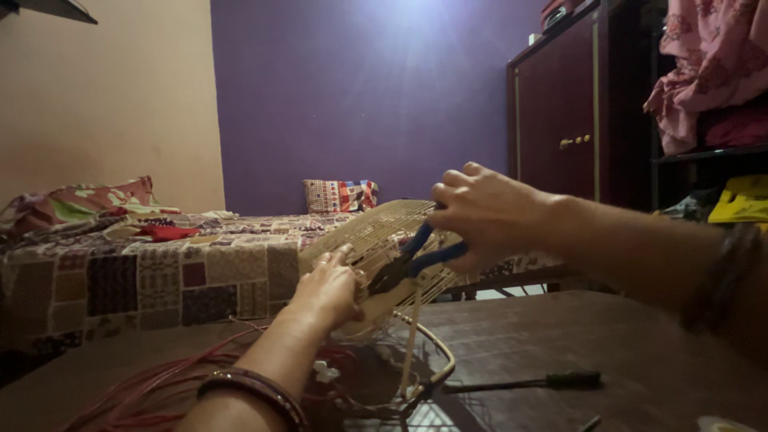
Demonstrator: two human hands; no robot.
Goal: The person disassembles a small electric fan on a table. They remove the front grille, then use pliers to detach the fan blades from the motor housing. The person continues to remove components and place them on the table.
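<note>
My right hand (484,212) grips blue-handled pliers (420,258), their jaws pressed against a cream wire fan grille (376,232) that is tilted up off the floor. My left hand (326,290) holds the grille's lower left part, fingers spread on the wires. Beneath the grille lies the rest of the fan with a round wire ring (436,360) and red wires (152,392) trailing to the left. Bangles sit on my left wrist.
A dark screwdriver (528,382) lies on the brown floor to the right. A bed with a patchwork cover (160,272) and a pillow stands behind. A dark red wardrobe (560,112) and shelves with clothes fill the right side.
</note>
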